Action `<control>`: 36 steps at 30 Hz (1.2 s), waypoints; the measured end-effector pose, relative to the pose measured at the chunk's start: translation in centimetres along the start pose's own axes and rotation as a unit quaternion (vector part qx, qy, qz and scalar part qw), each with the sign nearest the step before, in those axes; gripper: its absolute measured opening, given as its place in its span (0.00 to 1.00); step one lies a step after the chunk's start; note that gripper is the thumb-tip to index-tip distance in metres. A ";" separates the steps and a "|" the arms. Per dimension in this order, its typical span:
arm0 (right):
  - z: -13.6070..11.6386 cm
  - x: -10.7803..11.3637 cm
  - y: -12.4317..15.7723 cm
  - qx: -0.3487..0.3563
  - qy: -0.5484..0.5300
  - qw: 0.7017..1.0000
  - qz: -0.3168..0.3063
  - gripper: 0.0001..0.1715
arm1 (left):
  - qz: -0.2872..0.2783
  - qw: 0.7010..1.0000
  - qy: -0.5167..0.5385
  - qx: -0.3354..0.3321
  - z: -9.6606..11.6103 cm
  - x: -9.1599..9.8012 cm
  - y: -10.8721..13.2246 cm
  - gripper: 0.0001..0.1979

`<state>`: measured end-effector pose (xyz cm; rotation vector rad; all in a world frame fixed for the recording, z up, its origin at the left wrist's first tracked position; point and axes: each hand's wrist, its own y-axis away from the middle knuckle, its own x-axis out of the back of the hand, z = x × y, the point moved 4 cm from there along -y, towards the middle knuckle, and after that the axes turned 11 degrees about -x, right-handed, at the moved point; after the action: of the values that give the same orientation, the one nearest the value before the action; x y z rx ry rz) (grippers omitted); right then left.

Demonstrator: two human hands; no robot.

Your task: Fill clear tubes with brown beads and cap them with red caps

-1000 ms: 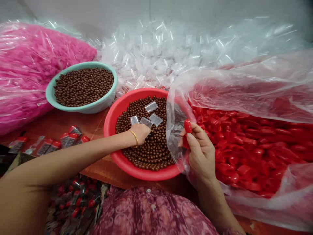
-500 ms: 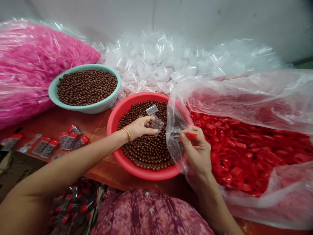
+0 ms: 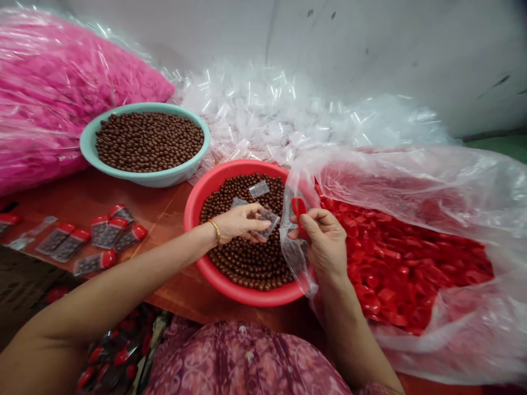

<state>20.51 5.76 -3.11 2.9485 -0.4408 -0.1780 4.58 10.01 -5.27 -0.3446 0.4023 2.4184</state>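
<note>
A: What are the hands doing, nearest first?

B: Just beyond the patterned top [image 3: 242, 362], the right hand [image 3: 327, 241] is holding a red cap [image 3: 299, 208], its fingers clamping on the lower part. The left hand [image 3: 236, 224] is pinching a clear case [image 3: 269, 222] between thumb and fingers, over the red basin [image 3: 192, 206]. I'd judge the step as bringing case and cap ready; they are not touching.

A: Is the case holding any brown balls [image 3: 251, 269]?

B: I can't tell; the balls behind are showing through its clear wall.

A: And what is the next move calling for?

B: To my mind, a level case and a light grip, with the cap's opening facing it.

A: What about the surface?

B: The orange-red bench [image 3: 164, 211] is carrying everything. Red-capped cases [image 3: 109, 235] are lying at the left, and an open bag of red caps [image 3: 395, 263] is sitting beside the right hand.

A: Farther off?

B: A teal basin [image 3: 88, 147] of balls is standing against a pink-filled bag [image 3: 61, 77]. Clear pieces [image 3: 255, 115] are heaping up before a grey, marked wall [image 3: 349, 44].
</note>
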 end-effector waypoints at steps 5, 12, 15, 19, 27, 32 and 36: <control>0.5 -0.9 -0.3 -0.004 0.097 0.994 -0.057 0.21 | -0.049 0.998 0.025 -0.022 0.2 -0.4 0.1 0.19; 0.3 -0.8 -0.3 -0.035 0.068 0.992 -0.099 0.17 | -0.086 0.996 -0.005 -0.007 0.2 -0.6 0.0 0.13; -0.1 -1.4 0.0 -0.029 0.112 0.985 -0.132 0.14 | -0.121 0.992 -0.020 0.003 0.2 -1.0 0.3 0.12; -0.2 -2.1 0.0 -0.016 0.163 0.973 -0.162 0.13 | -0.160 0.987 -0.007 0.007 0.4 -1.3 0.6 0.11; -0.6 -2.2 0.2 0.153 0.291 0.939 -0.101 0.07 | -0.162 0.986 -0.036 0.020 0.6 -1.3 0.8 0.08; -0.2 -1.1 -1.0 0.139 0.316 0.937 -0.047 0.22 | -0.092 0.987 -0.123 -0.049 1.0 -1.1 0.5 0.10; 0.0 -1.2 -0.7 0.135 0.326 0.929 -0.112 0.15 | -0.066 0.985 -0.144 -0.064 0.9 -1.2 0.4 0.10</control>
<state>19.51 6.77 -3.15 3.0563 -0.0295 0.8794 5.09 9.34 -3.91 -0.0688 0.0932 2.3235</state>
